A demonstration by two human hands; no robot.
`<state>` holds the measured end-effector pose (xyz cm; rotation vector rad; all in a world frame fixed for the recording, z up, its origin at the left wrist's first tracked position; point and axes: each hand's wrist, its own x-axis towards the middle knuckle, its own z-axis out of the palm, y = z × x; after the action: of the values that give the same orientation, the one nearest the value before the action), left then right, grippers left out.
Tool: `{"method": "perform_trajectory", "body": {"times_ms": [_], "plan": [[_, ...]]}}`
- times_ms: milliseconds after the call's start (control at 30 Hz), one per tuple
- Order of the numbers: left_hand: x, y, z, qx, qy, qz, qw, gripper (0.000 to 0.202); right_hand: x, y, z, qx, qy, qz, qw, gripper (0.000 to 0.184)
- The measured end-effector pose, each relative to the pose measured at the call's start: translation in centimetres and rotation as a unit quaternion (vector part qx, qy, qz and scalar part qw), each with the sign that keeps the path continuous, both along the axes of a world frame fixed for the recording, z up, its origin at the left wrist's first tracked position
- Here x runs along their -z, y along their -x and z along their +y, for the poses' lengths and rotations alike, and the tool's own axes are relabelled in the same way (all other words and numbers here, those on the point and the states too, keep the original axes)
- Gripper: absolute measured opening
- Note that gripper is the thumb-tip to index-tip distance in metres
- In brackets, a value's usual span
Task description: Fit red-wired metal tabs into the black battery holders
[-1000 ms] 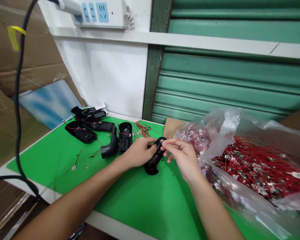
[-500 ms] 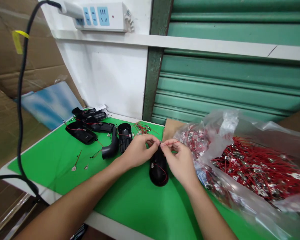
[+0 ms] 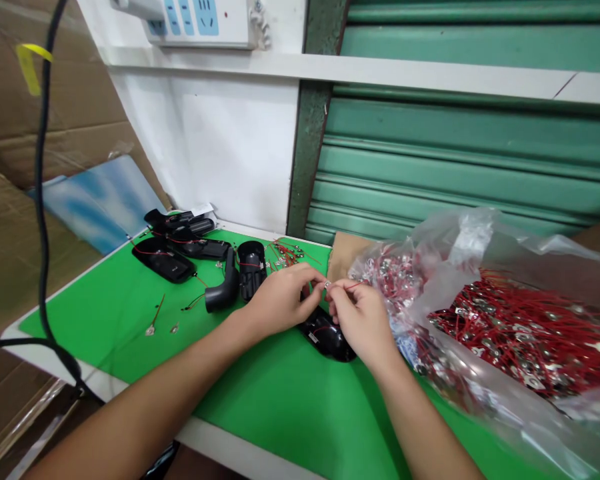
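My left hand and my right hand meet fingertip to fingertip over the green mat. Pinched between them is a small metal piece, too small to make out fully. A thin red wire shows at my right fingers. Just beneath the hands, a glossy black plastic shell lies slanted on the mat, with a red wire and a small white label inside; its upper end is hidden by the fingers. Left of my left hand stand an open black housing and a bent black tube piece.
A clear plastic bag full of red-wired metal parts fills the right side. More black shells lie at the back left. Loose wired pieces are scattered behind my left hand. A black cable hangs at the left.
The black shell has swung from nearly upright to a slant, its near end now towards the right. Both hands still pinch the small metal piece. The view has tilted slightly down.
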<state>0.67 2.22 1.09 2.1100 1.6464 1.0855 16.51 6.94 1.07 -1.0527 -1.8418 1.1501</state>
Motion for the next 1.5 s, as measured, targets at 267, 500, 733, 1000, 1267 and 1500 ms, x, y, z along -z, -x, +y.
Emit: {"method": "perform_trajectory", "body": {"times_ms": [267,500,733,1000,1267,1500], "plan": [[0.03,-0.02,-0.23,-0.013,0.024,0.104,0.994,0.028,-0.12,0.04,-0.33,0.021,-0.040,-0.069,0.997,0.030],[0.02,-0.08,-0.14,-0.025,0.039,0.139,0.989,0.030,0.07,0.13,-0.39,0.023,-0.067,-0.094,0.993,0.031],[0.06,-0.09,-0.11,-0.024,0.045,0.147,0.988,0.032,0.20,0.15,-0.44,0.029,-0.067,-0.105,0.992,0.032],[0.06,-0.37,-0.11,-0.027,0.067,0.188,0.980,0.032,0.13,0.10,-0.45,0.000,-0.049,-0.115,0.992,0.031],[-0.40,-0.34,-0.23,-0.029,0.047,0.239,0.970,0.032,0.13,0.12,-0.35,-0.020,0.018,-0.032,0.999,0.032],[-0.61,-0.35,-0.16,0.003,0.068,0.261,0.963,0.028,0.52,0.24,-0.51,-0.050,0.077,-0.021,0.996,0.031]]}}
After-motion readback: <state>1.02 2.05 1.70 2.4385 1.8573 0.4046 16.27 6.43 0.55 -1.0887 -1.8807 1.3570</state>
